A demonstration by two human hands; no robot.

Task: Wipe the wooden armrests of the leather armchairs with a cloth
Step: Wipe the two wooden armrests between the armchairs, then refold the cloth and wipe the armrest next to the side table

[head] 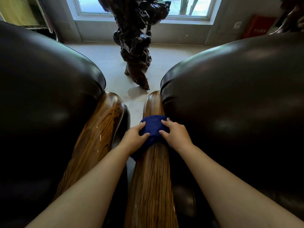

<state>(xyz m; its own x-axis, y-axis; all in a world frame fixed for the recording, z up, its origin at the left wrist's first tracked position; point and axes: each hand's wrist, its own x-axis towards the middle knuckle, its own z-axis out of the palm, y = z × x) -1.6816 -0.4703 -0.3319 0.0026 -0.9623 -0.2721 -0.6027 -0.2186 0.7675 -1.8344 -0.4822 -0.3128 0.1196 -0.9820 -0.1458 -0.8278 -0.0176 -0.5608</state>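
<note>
Left hand (134, 137) fingers (142, 125) curled, gripping blue cloth (153, 127) at its left side. Right hand (176, 137) fingers slightly spread, curled over its right side. Cloth bunched between both hands, draped across wooden armrest (151, 178) of right armchair (230, 96). Just beside, to the left: second armrest (98, 129).

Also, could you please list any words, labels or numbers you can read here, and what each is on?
None can be read.
The red box by the wall bears a small pale marking, too blurred to read.
The blue cloth and the wooden armrest under it show no text.
</note>
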